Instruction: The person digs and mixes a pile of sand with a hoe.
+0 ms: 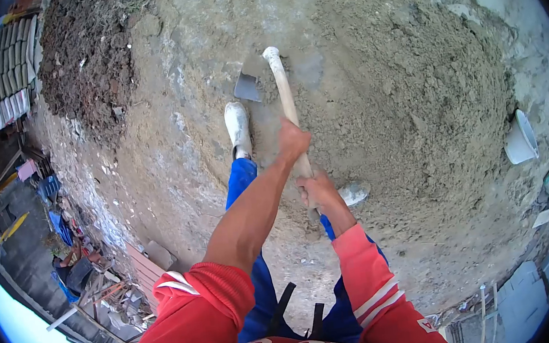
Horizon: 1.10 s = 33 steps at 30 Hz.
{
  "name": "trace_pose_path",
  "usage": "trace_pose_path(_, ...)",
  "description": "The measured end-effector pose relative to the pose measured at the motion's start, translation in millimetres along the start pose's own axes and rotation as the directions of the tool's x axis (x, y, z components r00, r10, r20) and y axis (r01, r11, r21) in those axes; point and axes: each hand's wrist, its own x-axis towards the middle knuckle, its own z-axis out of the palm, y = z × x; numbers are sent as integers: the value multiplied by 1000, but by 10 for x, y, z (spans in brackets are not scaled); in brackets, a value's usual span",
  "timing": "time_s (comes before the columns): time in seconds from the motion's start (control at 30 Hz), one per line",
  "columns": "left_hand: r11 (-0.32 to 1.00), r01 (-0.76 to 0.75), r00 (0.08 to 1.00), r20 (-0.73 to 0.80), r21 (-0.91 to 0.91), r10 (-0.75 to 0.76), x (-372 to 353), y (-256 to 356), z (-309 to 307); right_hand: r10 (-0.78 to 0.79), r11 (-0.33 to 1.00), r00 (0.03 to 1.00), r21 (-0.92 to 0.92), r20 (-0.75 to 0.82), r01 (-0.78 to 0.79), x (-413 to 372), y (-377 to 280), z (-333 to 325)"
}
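A hoe (285, 93) with a pale wooden handle lies across the middle of the view, its head end whitened. Its flat grey blade (247, 87) rests on the sandy ground just beyond my left boot (237, 125). My left hand (293, 140) is wrapped round the middle of the handle. Lower down, close to my right knee, my right hand (319, 191) grips the handle near its butt end. A broad spread of grey-brown sand (415, 110) covers the ground to the right of the hoe.
A heap of dark soil (86, 64) lies at upper left, beside stacked bags (6, 72). A white bucket (521, 139) stands tilted at the right edge of the sand. Rubble and scrap (113, 295) line the lower left. My right boot (354, 194) stands on the sand.
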Motion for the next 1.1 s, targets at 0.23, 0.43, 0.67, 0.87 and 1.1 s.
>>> trace_pose_path(0.23,955,144,979,175,-258,-101,-1882,504,1651,168,985,966,-2,-195,-171,-1903,587,-1451)
trace_pose_path(0.43,492,579,799,572,-650,-184,-2838,994,2049,-54,744,849,-588,-526,-317,-4291,1609,-1890)
trace_pose_path(0.67,445,664,675,738,-601,-9,-3915,973,1821,3,559,695,-575,-719,-597,-5270,3001,-1956)
trace_pose_path(0.87,724,12,986,128,-689,105,-1307,1278,249,-382,789,762,-614,-522,-25,-2373,1397,-834)
trace_pose_path(1.1,832,-506,854,-266,-226,447,1240,2143,-617,-547,786,757,-531,-357,318,601,-1542,-303)
